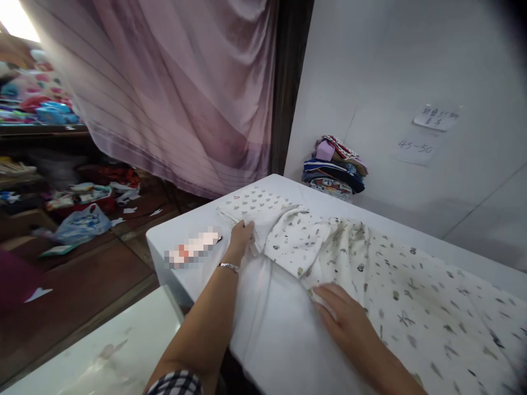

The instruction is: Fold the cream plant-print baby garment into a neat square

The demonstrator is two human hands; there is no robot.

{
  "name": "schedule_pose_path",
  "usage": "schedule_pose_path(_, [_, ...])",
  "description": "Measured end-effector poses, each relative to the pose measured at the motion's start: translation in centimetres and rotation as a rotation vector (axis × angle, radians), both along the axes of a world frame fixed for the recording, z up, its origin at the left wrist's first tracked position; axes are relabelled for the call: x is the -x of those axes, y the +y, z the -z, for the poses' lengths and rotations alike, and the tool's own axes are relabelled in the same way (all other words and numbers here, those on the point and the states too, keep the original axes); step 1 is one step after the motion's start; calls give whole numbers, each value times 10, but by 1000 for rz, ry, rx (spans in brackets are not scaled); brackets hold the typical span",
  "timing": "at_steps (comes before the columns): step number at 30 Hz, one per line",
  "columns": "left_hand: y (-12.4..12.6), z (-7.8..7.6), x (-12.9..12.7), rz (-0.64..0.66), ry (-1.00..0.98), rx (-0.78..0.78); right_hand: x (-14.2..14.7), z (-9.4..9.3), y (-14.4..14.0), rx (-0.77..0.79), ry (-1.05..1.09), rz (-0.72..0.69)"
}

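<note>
A white cloth with small dark prints [370,263] lies spread over the white table [173,233]. My left hand [241,233] pinches the cloth's far left edge, next to a folded piece with small heart prints [255,206]. My right hand [340,312] lies flat on the cloth's near edge, fingers pressed on a fold. A silver bracelet [229,267] sits on my left wrist.
A stack of folded coloured clothes [334,167] sits at the table's far corner against the white wall. A pink curtain [177,93] hangs on the left. Bags and scraps [80,222] litter the brown floor. A blurred object [193,248] rests near the table's left edge.
</note>
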State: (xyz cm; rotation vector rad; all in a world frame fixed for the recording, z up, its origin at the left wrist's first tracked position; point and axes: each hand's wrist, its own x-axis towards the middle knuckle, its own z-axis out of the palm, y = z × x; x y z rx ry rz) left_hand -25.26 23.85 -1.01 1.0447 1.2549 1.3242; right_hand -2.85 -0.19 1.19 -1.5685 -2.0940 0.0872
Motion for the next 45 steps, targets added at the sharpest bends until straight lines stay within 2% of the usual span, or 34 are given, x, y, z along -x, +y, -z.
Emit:
schedule_pose_path(3, [3, 4, -1, -41, -42, -20, 41, -9, 49, -63, -20, -71])
schedule_pose_path(5, [4, 7, -1, -63, -63, -11, 65, -8, 80, -62, -92, -48])
schedule_pose_path(8, [2, 9, -1, -72, -96, 17, 88, 0, 117, 34, -225, 25])
schedule_pose_path(10, [2, 10, 0, -64, -122, 37, 91, 7, 136, 125, -174, 41])
schedule_pose_path(11, [1, 10, 0, -57, -136, 44, 88, 10, 144, 159, -67, 46])
schedule_pose_path(13, [1, 10, 1, -44, -163, 56, 78, 16, 156, 185, 301, 88])
schedule_pose_path(18, [1, 12, -1, -29, -202, 82, 42, 25, 169, 99, 1510, 406])
schedule_pose_path(20, [-1, 13, -4, -30, -172, 57, 33, 30, 166, 183, 1784, 475])
schedule_pose_path(22, [-3, 13, -7, -16, -152, 18, 30, 38, 160, 280, 1846, 468])
schedule_pose_path(24, [-5, 14, -11, 17, -142, 2, 30, 44, 154, 309, 1740, 451])
schedule_pose_path(26, [-7, 14, -14, 44, -133, 1, 30, 45, 151, 285, 1478, 467])
schedule_pose_path(28, [-8, 13, -16, 51, -128, -3, 29, 41, 149, 198, 1056, 452])
schedule_pose_path(32, [-9, 13, -17, 39, -127, 3, 29, 22, 148, -32, 115, 270])
schedule_pose_path(35, [-10, 12, -17, 46, -145, -9, 40, 8, 147, -67, -257, 107])
schedule_pose_path(38, [-11, 10, -17, 51, -148, -34, 58, 3, 149, -80, -395, -92])
schedule_pose_path(41, [-12, 8, -17, 20, -129, -57, 67, 2, 160, -42, -448, -184])
schedule_pose_path(43, [-13, 7, -17, 5, -141, -58, 61, -1, 170, 32, -386, -152])
schedule_pose_path(44, [-13, 7, -16, 9, -158, -51, 53, -4, 175, 56, -273, -93])
schedule_pose_path(45, [-13, 8, -16, 19, -176, -39, 44, -8, 180, 62, -75, 0])
